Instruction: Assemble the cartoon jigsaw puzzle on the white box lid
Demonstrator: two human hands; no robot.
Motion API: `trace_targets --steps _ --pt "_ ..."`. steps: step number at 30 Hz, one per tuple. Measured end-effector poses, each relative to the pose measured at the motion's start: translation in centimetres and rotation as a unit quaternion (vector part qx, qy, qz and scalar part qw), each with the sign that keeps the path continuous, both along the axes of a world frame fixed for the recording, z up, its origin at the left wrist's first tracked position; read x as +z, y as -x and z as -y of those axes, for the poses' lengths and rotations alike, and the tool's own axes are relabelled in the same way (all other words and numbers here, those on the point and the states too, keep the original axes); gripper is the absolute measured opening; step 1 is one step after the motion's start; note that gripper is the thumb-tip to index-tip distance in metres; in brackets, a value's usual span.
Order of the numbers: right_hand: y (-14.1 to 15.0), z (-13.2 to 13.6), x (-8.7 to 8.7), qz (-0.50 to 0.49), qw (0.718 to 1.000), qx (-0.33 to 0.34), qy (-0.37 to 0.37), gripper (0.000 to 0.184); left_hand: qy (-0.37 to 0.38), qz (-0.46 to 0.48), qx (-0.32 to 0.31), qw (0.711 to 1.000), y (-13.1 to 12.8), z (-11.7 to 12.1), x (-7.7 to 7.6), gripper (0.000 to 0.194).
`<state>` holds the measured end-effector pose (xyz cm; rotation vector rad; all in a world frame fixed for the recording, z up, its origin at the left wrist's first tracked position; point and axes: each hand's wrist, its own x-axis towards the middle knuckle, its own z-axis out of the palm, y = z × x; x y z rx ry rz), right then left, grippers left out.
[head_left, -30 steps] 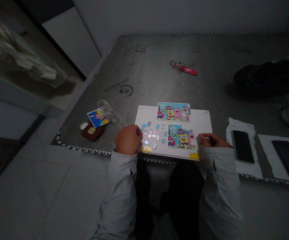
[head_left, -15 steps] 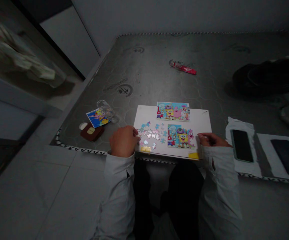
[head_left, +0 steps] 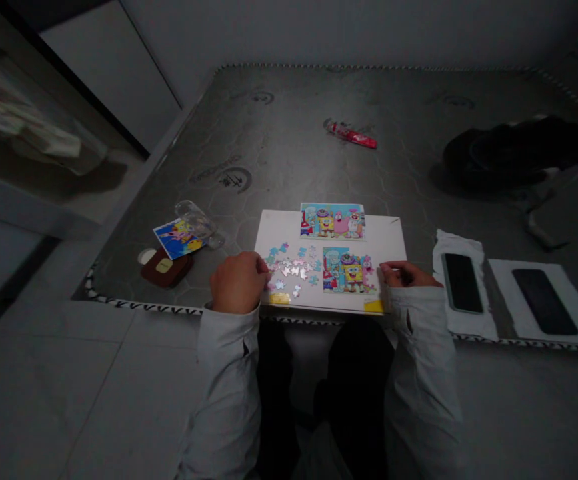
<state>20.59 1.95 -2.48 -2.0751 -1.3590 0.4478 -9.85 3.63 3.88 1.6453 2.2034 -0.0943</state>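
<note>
My left hand [head_left: 239,281] rests at the left edge of a white board [head_left: 283,227], its fingers curled together beside loose jigsaw pieces [head_left: 295,270]. Whether a piece is between those fingertips is hidden. At the board's right edge, my right hand [head_left: 409,274] has thumb and fingers closed, and I cannot make out anything in them. Between the hands lies a partly joined cartoon jigsaw puzzle [head_left: 346,272], its right side uneven. Above it, a printed picture card [head_left: 333,221] with the same characters overlaps the board's far edge.
Left of the board are a brown case [head_left: 166,269], a blue picture card [head_left: 173,238] and a clear plastic container [head_left: 196,220]. Two phones [head_left: 462,283] lie on white sheets at right. A red packet [head_left: 351,135] and a dark bag-like object [head_left: 509,157] are farther back.
The camera view has turned slightly right, so everything sits farther left in the picture. Both hands keep nearly the same places at the board's edges, and the puzzle looks unchanged.
</note>
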Motion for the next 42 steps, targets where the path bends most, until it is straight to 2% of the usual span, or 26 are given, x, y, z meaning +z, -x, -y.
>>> trace_targets --steps 3,6,9,12,14,19,23,29,35,42 --pt "0.1 0.0 0.0 -0.02 1.0 0.005 -0.011 0.044 -0.014 0.02 0.003 1.0 -0.3 -0.1 0.3 0.013" --pt "0.6 0.0 -0.1 -0.062 0.998 0.015 -0.016 0.047 -0.075 0.103 -0.03 0.991 -1.6 -0.2 0.6 0.012" --pt "1.3 0.0 -0.3 -0.13 0.991 0.041 -0.003 0.05 -0.133 0.204 -0.076 0.967 -4.6 0.1 0.6 0.013" --pt "1.4 -0.1 -0.8 -0.179 0.981 0.075 -0.001 0.052 -0.146 0.295 -0.119 0.937 -8.2 0.7 0.2 0.011" --pt "0.7 -0.4 -1.1 -0.182 0.979 0.094 0.001 0.052 -0.145 0.316 -0.142 0.927 -10.3 1.1 -0.3 0.011" --pt "-1.4 -0.8 -1.7 -0.166 0.975 0.138 0.057 0.05 -0.129 0.313 -0.15 0.929 -12.7 1.4 -1.8 0.014" --pt "-1.5 -0.2 -1.4 -0.153 0.983 0.101 0.031 0.05 -0.118 0.317 -0.167 0.926 -12.9 1.5 -2.3 0.017" --pt "-1.7 1.0 -0.6 -0.064 0.995 0.044 0.061 0.045 -0.126 0.27 -0.217 0.93 -13.5 1.7 -3.3 0.012" --pt "-3.0 0.6 -2.2 -0.03 0.991 0.01 0.128 0.038 -0.097 0.227 -0.253 0.935 -14.2 1.5 -4.3 0.018" --pt "-3.1 0.6 -2.8 -0.046 0.988 0.039 0.139 0.042 -0.101 0.242 -0.241 0.934 -14.2 1.3 -4.9 0.017"
